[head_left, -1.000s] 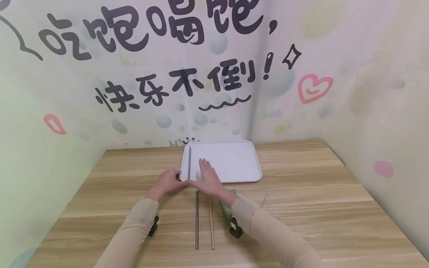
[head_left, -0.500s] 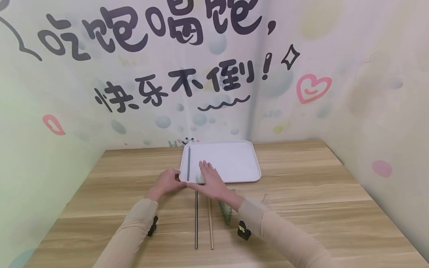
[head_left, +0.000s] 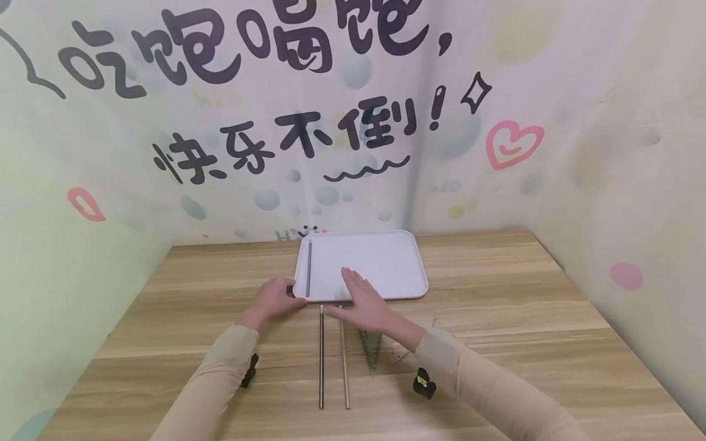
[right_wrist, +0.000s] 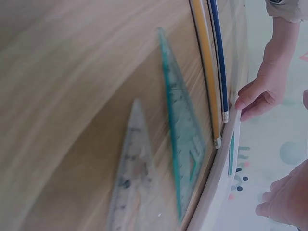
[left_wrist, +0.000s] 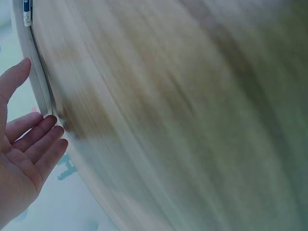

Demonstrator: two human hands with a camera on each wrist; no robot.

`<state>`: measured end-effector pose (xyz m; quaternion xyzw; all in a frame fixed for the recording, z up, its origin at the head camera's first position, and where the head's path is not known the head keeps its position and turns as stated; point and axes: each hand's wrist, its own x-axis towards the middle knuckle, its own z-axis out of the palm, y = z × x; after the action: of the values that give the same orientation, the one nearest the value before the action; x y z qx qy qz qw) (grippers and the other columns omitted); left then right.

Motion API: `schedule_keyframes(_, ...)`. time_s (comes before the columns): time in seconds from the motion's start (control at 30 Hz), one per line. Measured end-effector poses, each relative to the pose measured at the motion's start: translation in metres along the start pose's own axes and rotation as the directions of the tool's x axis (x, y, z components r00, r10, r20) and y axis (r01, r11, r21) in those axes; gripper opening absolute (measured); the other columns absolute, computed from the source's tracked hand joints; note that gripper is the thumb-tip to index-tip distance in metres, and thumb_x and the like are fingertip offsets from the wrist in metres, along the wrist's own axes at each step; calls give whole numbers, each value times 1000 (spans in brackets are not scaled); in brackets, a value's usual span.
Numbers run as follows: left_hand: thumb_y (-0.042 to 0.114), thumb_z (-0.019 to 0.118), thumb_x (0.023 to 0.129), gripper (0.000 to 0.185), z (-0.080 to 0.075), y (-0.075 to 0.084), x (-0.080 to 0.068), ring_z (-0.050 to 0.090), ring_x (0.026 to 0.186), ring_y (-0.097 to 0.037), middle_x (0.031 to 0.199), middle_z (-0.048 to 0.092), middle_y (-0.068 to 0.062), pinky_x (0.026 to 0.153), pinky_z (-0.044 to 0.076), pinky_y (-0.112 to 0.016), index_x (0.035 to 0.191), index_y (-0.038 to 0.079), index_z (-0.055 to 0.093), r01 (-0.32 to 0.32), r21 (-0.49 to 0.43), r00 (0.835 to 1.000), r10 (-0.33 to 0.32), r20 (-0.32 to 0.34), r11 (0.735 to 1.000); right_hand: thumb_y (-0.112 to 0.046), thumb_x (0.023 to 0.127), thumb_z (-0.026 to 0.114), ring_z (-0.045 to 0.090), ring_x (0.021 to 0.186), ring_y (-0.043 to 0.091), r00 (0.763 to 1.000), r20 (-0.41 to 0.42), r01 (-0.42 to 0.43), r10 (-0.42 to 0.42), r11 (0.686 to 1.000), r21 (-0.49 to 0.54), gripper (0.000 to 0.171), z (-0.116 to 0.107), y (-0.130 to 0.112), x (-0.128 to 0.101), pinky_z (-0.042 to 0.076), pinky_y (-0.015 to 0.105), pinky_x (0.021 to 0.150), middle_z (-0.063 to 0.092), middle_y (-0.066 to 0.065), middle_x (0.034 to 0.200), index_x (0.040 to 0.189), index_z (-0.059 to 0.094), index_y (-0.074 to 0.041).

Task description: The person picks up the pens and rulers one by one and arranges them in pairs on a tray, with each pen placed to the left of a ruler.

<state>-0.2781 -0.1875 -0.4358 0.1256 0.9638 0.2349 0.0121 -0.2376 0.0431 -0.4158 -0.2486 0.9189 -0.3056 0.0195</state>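
Note:
At the front left corner of the white tray [head_left: 386, 266], my left hand [head_left: 271, 300] holds the rim, its thumb along the front edge and its fingers at the left side. In the left wrist view the left hand's [left_wrist: 21, 166] fingertips touch the tray's side. My right hand [head_left: 366, 308] hovers over the tray's front edge with fingers straight and thumb spread, holding nothing. Inside the tray, a green pencil [head_left: 309, 269] lies along the left side. A dark blue pencil [head_left: 322, 361] and a yellow pencil [right_wrist: 208, 72] lie side by side before the tray.
Right of the pencils lie a green triangular set square [right_wrist: 180, 130] and a clear set square [right_wrist: 137, 178], partly hidden by the right arm in the head view. The wooden table [head_left: 524, 331] meets a printed wall [head_left: 231, 208] behind the tray.
My right hand has moved right, away from the left hand and the tray's corner, uncovering the pencils' rear ends. The left hand stays at the corner.

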Motion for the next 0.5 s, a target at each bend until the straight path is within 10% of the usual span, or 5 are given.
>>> schedule_keyframes(0.5, 27, 74, 73, 25, -1, 0, 0, 42, 64, -15, 65, 48, -1, 60, 34, -29, 71, 9, 57, 0, 0, 1000, 0, 8, 1000, -50, 83, 56, 14, 136, 31, 1000, -4, 2, -2, 1000, -11, 88, -10, 9, -14, 11, 43, 108, 16, 14, 148, 143, 14, 0)
